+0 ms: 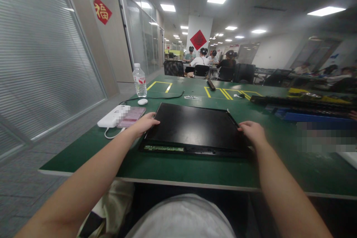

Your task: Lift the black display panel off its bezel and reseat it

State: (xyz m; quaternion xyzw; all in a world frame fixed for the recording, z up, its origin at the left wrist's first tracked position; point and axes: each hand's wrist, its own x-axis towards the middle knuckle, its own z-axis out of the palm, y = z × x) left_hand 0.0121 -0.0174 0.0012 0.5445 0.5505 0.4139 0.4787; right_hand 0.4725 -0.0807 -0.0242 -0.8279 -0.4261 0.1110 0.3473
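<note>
Two hands [147, 122] [252, 132], one panel [195, 125]

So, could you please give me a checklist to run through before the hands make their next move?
1. Left hand on the black display panel: ok, at its left edge, thumb over it.
2. Right hand at the right edge: ok, though whether it grips panel or black frame I cannot tell.
3. Green circuit board in view: ok, uncovered along the near side, toward the left.
4. Any cable between panel and frame free: cannot tell, the underside is hidden.
5. Water bottle out of the way: ok, upright beyond the panel, to the left, apart from it.
</note>
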